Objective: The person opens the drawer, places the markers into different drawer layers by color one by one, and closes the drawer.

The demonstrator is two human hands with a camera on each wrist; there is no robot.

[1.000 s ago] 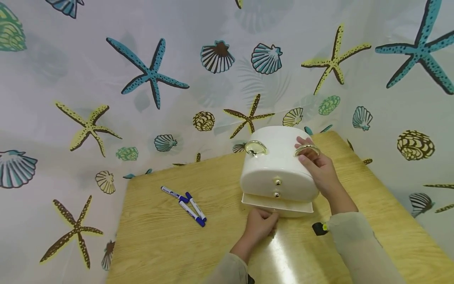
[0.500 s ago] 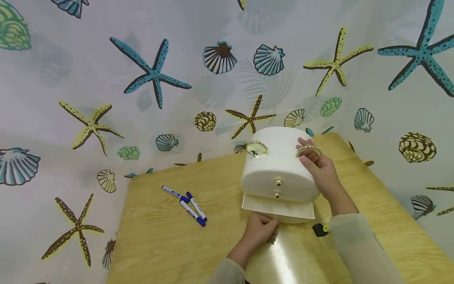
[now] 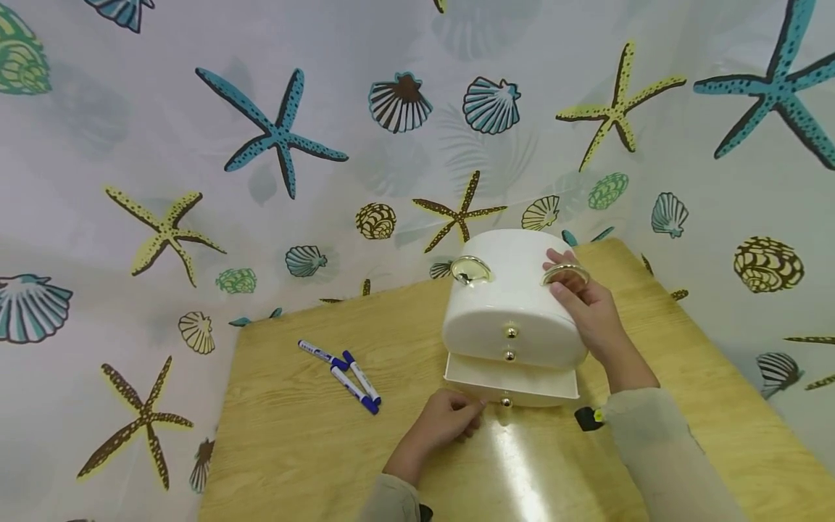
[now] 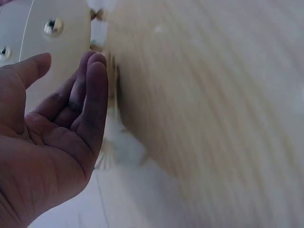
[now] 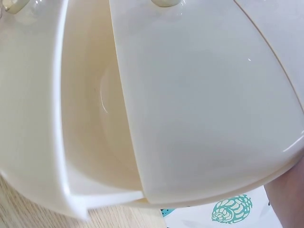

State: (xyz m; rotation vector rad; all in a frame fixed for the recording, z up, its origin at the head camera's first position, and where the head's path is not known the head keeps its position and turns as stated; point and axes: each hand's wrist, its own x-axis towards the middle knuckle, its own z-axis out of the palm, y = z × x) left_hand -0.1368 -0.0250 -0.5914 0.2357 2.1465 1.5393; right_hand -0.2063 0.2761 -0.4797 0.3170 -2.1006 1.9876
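A white storage box (image 3: 509, 301) with gold handles stands on the wooden table, its bottom drawer (image 3: 512, 373) pulled partway out. My right hand (image 3: 590, 312) grips the right gold handle (image 3: 566, 270), thumb against the box top. Just left of the drawer's gold knob (image 3: 506, 402), my left hand (image 3: 445, 419) hovers with nothing in it. In the left wrist view its fingers (image 4: 97, 85) are loosely bent and the thumb stands apart, near a gold knob (image 4: 53, 26). The right wrist view shows the drawer's inside (image 5: 90, 109) bare where visible; only a bit of the right hand (image 5: 287, 194) appears.
Several blue-capped white markers, among them one marker (image 3: 320, 354), lie together on the table (image 3: 293, 442) to the left. Behind and to the right hangs a white curtain (image 3: 365, 239) printed with starfish and shells.
The drawer has slid a little further out toward me. My left hand has let go of its knob and moved left. My right hand keeps its place on the handle.
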